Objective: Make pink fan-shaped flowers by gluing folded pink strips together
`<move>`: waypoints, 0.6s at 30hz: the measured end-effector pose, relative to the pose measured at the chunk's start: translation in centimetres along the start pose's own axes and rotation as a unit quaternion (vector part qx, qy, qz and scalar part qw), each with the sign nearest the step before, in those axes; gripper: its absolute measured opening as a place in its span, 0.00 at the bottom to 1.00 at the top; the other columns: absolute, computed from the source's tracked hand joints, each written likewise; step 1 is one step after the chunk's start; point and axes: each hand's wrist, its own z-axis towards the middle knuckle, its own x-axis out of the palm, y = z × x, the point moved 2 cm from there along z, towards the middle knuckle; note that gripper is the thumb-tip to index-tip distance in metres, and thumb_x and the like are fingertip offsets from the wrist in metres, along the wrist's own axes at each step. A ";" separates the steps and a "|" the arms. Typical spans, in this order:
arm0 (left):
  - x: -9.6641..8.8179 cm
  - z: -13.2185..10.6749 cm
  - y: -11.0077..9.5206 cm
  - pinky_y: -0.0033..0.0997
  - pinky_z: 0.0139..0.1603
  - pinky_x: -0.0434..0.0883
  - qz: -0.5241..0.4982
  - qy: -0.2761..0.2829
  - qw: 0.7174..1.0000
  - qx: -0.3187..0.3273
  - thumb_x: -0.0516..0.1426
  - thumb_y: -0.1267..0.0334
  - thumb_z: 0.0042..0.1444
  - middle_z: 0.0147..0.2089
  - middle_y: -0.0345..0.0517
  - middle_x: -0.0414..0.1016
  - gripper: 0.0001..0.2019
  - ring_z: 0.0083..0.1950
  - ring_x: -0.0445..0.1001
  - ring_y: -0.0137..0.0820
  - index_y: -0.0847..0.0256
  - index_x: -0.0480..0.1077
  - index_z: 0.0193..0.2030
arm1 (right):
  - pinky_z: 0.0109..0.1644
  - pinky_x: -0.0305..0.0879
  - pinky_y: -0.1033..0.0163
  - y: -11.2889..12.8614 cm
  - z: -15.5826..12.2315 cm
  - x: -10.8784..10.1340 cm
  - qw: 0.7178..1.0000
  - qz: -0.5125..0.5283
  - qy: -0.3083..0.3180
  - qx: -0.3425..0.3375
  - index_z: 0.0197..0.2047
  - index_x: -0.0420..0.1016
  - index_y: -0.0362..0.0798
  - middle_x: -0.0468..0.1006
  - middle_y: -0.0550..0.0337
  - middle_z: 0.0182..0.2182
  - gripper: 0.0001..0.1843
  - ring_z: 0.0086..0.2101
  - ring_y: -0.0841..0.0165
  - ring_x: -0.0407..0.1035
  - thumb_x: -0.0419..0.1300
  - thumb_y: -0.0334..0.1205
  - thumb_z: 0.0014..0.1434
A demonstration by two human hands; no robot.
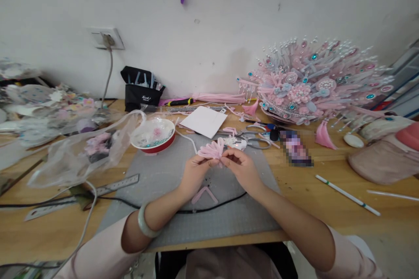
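Both my hands meet over a grey cutting mat point(170, 218). My left hand point(195, 173) and my right hand point(241, 166) pinch a small pink pipe-cleaner flower piece point(212, 149) between their fingertips, fingers closed on it. A jade bangle point(145, 223) sits on my left wrist. A bent pink pipe-cleaner strip point(204, 193) lies on the mat just below my hands.
A red bowl point(153, 136) of beads stands at the mat's far left, scissors point(253, 136) and a white card point(204, 121) behind. A large pink beaded headdress point(314, 83) is at back right. A metal ruler point(81, 195), black cable point(209, 207) and plastic bag point(85, 148) lie left.
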 end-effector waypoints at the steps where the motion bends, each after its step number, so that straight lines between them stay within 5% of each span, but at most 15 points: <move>1: 0.0 0.0 0.0 0.27 0.37 0.65 0.003 0.001 1.000 0.001 0.61 0.67 0.38 0.27 0.38 0.77 0.05 0.31 0.70 0.30 0.62 0.75 0.26 | 0.30 0.56 0.68 0.0 0.0 0.0 1.000 -0.004 -0.001 -0.003 0.27 0.70 0.47 0.67 0.65 0.23 0.03 0.26 0.73 0.60 0.57 0.36 0.49; 18: -0.2 0.1 0.0 0.29 0.41 0.66 0.048 0.018 0.996 0.067 0.61 0.68 0.41 0.30 0.40 0.76 0.04 0.35 0.71 0.31 0.61 0.74 0.27 | 0.31 0.60 0.68 -0.2 -0.3 0.2 1.000 0.013 -0.015 -0.022 0.26 0.70 0.47 0.69 0.64 0.23 0.03 0.26 0.72 0.64 0.58 0.36 0.49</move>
